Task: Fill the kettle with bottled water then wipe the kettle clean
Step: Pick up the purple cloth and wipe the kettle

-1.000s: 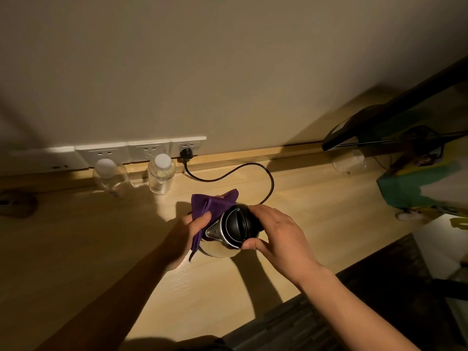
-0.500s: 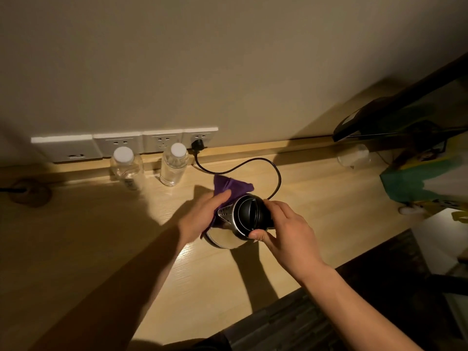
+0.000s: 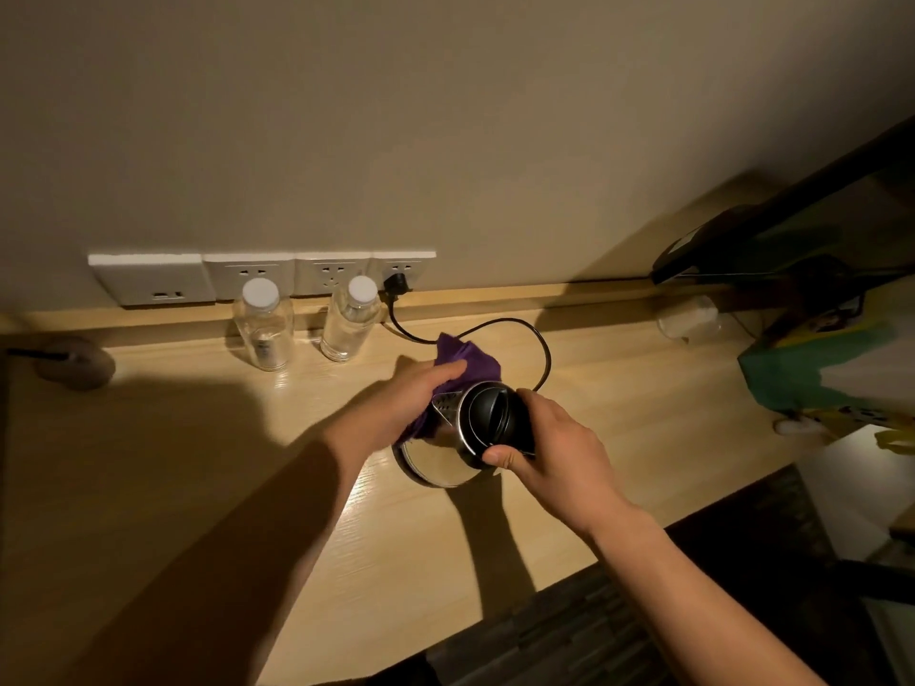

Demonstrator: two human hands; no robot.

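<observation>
Kettle stood upright near mid-counter, lid shut. Purple cloth pressed flat against its far-left flank by left hand, fingers extended. Steadied from near right by right hand, pinching the lid rim. Unwiped near side closest to right hand.

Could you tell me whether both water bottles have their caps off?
No, both bottles by the wall carry white caps.

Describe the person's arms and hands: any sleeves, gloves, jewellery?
Both forearms are bare to the frame's edge, no sleeves showing. The left hand and right hand wear no gloves; no rings, watch or bands are visible. The left forearm lies in shadow, so fine detail there is unclear.
</observation>
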